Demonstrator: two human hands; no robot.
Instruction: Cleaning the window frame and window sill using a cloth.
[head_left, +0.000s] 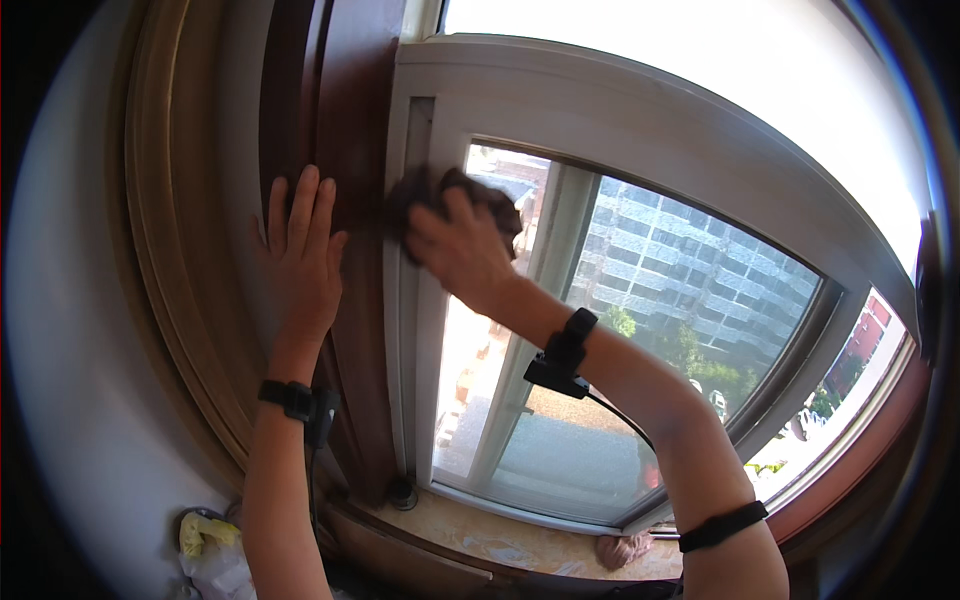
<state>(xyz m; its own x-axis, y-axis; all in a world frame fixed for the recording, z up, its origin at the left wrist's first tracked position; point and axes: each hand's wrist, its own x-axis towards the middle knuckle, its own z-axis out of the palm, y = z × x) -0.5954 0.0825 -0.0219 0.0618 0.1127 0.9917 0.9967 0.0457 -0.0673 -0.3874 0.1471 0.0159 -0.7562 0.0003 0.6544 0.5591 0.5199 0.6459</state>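
My right hand grips a dark, crumpled cloth against the left side of a white sliding window frame. Motion blurs the cloth's left part, which reaches the frame's outer edge. Flat on the dark brown wooden window casing, to the left, rests my left hand, fingers apart and pointing up, holding nothing. Behind the right forearm is the window glass, through which a tall building and trees show. Each wrist wears a black strap with a small device and cable.
Below the window runs a marbled sill with a small dark round container in its left corner. A pinkish crumpled cloth lies further right on it. At lower left is a bin with a white and yellow plastic bag. Brown molding borders the wall.
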